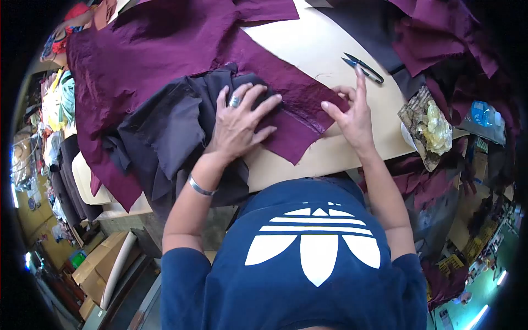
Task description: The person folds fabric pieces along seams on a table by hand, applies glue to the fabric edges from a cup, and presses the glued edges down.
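My left hand (pixel 239 118), with a ring and a bracelet, lies with fingers spread on cloth. Under its palm is dark grey fabric (pixel 170 118); its fingertips reach onto a maroon fabric piece (pixel 294 135). At that maroon strip's right end is my right hand (pixel 355 113), its index finger stretched out, its thumb apart and the other fingers partly curled. No grip on the cloth is visible there. A pair of thread snips (pixel 374 73) lies on the table just beyond the right fingertips. Loose threads show along the strip's edge.
More maroon fabric (pixel 148 41) covers the pale table (pixel 324 41) at the back left. Maroon and dark cloth (pixel 429 41) is heaped at the right, near a crumpled yellowish plastic bag (pixel 438 129) and a clear-blue package (pixel 485 118). Cardboard boxes (pixel 102 267) stand lower left.
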The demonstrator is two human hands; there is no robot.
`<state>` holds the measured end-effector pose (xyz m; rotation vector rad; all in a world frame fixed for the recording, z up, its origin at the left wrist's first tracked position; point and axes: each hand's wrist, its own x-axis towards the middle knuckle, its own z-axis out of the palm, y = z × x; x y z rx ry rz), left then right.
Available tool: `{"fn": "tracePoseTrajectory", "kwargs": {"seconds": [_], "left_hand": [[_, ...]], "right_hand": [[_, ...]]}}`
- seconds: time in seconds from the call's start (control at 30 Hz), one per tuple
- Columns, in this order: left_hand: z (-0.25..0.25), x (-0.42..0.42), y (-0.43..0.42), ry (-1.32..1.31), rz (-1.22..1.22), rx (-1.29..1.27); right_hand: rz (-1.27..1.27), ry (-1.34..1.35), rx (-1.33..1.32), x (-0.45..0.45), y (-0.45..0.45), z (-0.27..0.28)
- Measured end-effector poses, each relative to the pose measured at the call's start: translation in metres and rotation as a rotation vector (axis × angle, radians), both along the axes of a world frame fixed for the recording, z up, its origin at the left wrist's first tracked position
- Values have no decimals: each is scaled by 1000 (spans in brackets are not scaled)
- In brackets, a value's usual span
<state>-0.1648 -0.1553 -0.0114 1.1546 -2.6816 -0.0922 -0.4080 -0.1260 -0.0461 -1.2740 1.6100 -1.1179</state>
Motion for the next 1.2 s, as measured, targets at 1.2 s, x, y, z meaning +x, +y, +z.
{"fn": "tracePoseTrajectory", "kwargs": {"seconds": [1.2], "left_hand": [[-20, -38, -60, 90, -233, 394]], "right_hand": [[252, 696, -409, 15, -67, -32]]}}
